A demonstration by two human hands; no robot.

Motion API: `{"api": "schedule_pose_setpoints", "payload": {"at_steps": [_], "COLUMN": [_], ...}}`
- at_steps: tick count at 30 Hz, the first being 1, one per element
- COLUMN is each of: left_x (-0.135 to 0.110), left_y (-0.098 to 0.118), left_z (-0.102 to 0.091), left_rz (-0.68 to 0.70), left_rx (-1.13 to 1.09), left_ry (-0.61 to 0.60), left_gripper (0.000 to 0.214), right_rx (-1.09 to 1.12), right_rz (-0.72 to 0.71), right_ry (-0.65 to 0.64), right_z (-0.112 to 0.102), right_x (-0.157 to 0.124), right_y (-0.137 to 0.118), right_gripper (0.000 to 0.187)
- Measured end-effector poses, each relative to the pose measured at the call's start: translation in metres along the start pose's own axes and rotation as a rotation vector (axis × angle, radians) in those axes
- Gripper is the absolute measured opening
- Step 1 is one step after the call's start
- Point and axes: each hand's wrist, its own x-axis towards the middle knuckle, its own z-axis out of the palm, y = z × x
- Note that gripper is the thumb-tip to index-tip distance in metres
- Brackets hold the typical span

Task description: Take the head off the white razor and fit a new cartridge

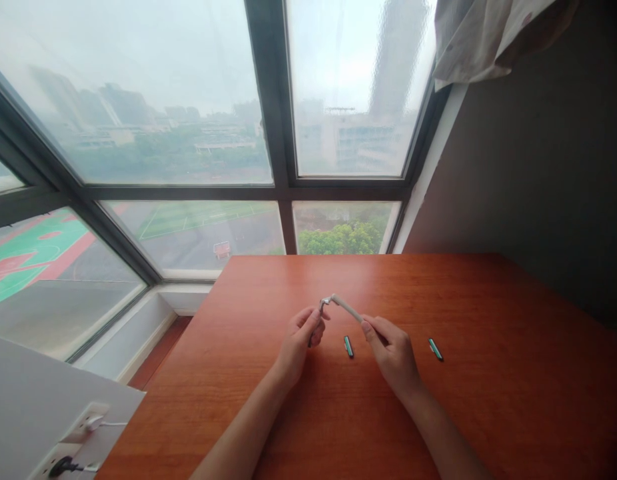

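Note:
My left hand (301, 337) is closed around a silver piece with a curved neck (324, 303), which looks like a razor handle. Most of it is hidden by the fingers. Between thumb and fingers, my right hand (393, 350) grips a slim grey stick (347, 307) that slants up to the left. Its tip meets or nearly meets the silver neck; I cannot tell whether they are joined. Below and between the hands lies a small green-and-black strip (349, 347), like a razor cartridge. A similar strip (436, 349) rests to the right of my right hand.
Both hands are above a reddish-brown wooden table (513, 400). Large windows (178, 93) rise behind its far edge. At the lower left, plugs sit in a wall socket (86, 421). Pale cloth (481, 37) hangs at the top right beside a dark wall.

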Motion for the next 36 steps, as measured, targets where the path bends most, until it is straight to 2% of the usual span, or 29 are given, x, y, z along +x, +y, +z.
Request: {"api": "schedule_pose_setpoints", "payload": {"at_steps": [12,36], "left_x": [-0.0018,-0.0031], "left_y": [0.0058,0.0054], "left_z": [0.0029,0.0023], "left_rz": [0.132,0.114], "left_rx": [0.201,0.153], "left_ry": [0.067,0.047], "left_gripper": [0.035,0.035], "right_rx": [0.007,0.003], "right_rz": [-0.008,-0.022], "right_ry": [0.025,0.04], "right_z": [-0.0009,-0.0036], "right_x": [0.0,-0.0001], "right_y": [-0.002,-0.0025], "right_gripper": [0.03,0.032]}}
